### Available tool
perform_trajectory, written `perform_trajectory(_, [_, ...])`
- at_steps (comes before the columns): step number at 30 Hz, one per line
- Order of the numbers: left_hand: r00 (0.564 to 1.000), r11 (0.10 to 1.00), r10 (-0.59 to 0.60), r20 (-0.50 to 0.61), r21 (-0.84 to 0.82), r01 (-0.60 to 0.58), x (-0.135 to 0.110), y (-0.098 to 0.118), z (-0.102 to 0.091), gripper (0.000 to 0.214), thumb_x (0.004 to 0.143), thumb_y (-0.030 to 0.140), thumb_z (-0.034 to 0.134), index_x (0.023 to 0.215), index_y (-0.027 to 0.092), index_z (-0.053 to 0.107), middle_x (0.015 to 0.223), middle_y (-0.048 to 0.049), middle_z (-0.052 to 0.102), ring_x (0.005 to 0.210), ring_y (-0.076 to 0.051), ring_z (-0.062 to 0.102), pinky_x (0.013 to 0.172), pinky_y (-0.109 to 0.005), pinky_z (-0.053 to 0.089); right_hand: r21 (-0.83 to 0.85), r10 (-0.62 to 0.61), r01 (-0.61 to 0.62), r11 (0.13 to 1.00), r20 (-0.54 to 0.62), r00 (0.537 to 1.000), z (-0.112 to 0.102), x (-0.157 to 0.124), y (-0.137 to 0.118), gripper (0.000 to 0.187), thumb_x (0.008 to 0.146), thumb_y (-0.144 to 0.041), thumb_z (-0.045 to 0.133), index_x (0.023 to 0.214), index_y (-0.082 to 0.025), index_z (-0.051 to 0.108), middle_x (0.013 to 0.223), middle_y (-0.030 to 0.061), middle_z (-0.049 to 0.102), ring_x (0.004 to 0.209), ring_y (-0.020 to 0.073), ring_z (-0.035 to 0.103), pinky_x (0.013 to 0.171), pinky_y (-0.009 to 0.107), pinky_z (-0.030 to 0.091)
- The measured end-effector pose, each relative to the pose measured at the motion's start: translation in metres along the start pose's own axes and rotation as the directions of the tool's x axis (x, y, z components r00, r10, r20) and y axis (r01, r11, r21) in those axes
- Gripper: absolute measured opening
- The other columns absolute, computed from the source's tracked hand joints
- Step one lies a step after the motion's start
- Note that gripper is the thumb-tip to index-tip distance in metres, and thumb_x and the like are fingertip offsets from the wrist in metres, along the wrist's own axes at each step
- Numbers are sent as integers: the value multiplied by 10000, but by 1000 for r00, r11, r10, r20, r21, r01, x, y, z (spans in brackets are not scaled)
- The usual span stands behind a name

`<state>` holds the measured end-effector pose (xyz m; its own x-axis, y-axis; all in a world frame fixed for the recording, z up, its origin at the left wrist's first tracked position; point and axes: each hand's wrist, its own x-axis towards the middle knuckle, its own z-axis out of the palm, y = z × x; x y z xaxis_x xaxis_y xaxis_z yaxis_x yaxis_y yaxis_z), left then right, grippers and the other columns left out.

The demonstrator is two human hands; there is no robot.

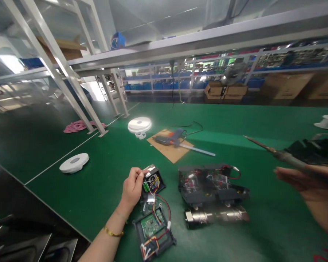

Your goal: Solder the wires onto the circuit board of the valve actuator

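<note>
My left hand pinches the edge of a small black housing with coloured wires and a metal part inside. Red, yellow and white wires run from it to an open black frame that carries a green circuit board. At the right, my right hand is closed around a soldering iron, its tip pointing left above the table. Motion blurs the hand and handle. Between my hands lie black housings with red wires, and silvery metal cylindrical fittings just below them.
A glue gun with a long stick rests on a brown cardboard sheet. White reels and another white roll lie at left, near a pink cloth. A metal shelf spans above the green table.
</note>
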<state>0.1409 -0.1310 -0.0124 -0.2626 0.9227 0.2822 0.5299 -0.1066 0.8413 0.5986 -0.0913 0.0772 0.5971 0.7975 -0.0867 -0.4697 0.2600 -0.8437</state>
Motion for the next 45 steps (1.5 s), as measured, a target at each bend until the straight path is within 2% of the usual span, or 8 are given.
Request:
perform_trajectory(3, [999, 998, 28, 44, -51, -25, -2, 16, 27, 327, 993, 512, 413, 932, 202, 497, 911, -30, 696, 698, -151, 600, 684, -295, 447, -80, -223, 279, 957, 411, 884, -5, -24, -4, 391, 769, -627, 771, 860, -247, 779, 809, 128, 778, 783, 273, 748, 945, 585, 474])
perform_trajectory(11, [986, 977, 78, 147, -206, -47, 14, 30, 61, 341, 1003, 510, 414, 971, 188, 520, 903, -35, 691, 838, -179, 654, 813, -353, 495, -27, -68, 148, 989, 797, 601, 16, -100, 17, 293, 994, -542, 521, 1069, -386, 758, 859, 34, 799, 974, 229, 741, 932, 407, 575])
perform_trajectory(17, [987, 965, 72, 147, -261, -31, 16, 41, 77, 292, 987, 484, 456, 945, 199, 503, 838, -19, 687, 830, -190, 660, 797, -348, 481, -102, 131, -84, 991, 837, 532, 30, -139, 75, 287, 1008, -531, 499, 1153, -370, 688, 1229, 58, 722, 1150, 260, 662, 929, 444, 554])
perform_trajectory(22, [991, 957, 61, 117, -289, -25, 17, 53, 82, 247, 965, 456, 455, 921, 217, 496, 888, -33, 699, 813, -180, 644, 783, -318, 476, -121, 164, -116, 986, 848, 504, 27, -140, 74, 400, 1002, -617, 435, 1189, -383, 700, 910, 40, 776, 941, 208, 700, 936, 385, 525])
perform_trajectory(27, [998, 962, -59, 5, -268, 59, -9, 62, 15, 272, 934, 482, 508, 934, 214, 554, 885, -14, 637, 750, -139, 548, 682, -238, 444, -179, 170, -41, 983, 801, 574, 29, -133, 52, 553, 950, -714, 408, 1126, -334, 769, 747, 67, 732, 789, 227, 685, 779, 357, 577])
perform_trajectory(34, [838, 937, -324, 440, 31, 347, -115, 71, -47, 307, 896, 469, 579, 754, 214, 673, 646, 19, 574, 622, -121, 521, 591, -210, 402, -294, 174, 199, 935, 868, 466, 24, -124, 59, 164, 947, -393, 663, 1012, -289, 771, 812, 44, 719, 752, 194, 656, 691, 294, 552])
perform_trajectory(38, [911, 961, -261, 318, 176, 214, -137, 73, -24, 281, 945, 400, 514, 767, 234, 654, 694, 16, 593, 627, -121, 549, 583, -221, 400, -383, 261, 222, 897, 863, 433, 26, -124, 64, 131, 958, -375, 639, 904, -258, 657, 780, 23, 642, 745, 201, 622, 684, 325, 545])
perform_trajectory(45, [983, 864, 8, 183, 494, -98, -144, 83, -4, 192, 940, 253, 439, 829, 238, 595, 1109, -57, 616, 644, -121, 620, 593, -252, 516, -227, 129, 491, 841, 966, 226, 50, -142, 63, 258, 1024, -343, 522, 788, -241, 535, 684, -12, 560, 646, 155, 566, 626, 281, 512])
